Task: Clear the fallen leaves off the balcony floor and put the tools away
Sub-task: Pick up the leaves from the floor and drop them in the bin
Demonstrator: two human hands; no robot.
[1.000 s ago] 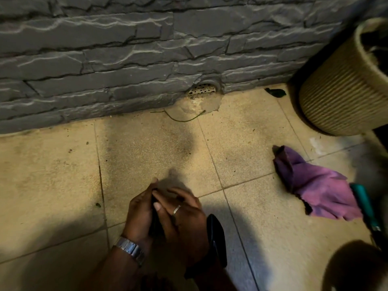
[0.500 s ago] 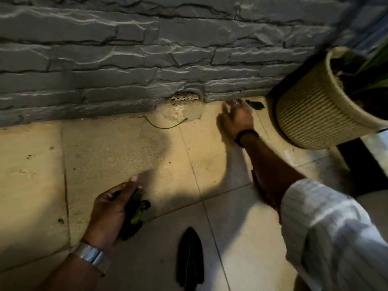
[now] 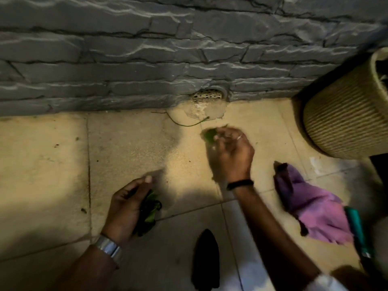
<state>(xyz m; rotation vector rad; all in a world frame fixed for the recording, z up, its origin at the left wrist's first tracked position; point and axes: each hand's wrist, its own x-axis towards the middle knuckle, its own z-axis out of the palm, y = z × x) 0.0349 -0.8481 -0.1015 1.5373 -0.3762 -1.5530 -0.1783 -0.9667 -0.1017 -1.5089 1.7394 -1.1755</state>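
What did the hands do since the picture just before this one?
The right hand had reached to the wall beside the woven pot; it has come back toward the person, now pinching a green leaf that lay there. The left hand stays low, still gripping its bunch of leaves. The dark leaf on the tiles and the thin stem by the drain remain.

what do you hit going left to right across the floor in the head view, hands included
left hand gripping a bunch of leaves → dark leaf lying on the tile → right hand pinching a green leaf → purple cloth → teal-handled tool; woven pot stands at the far right, by the wall.
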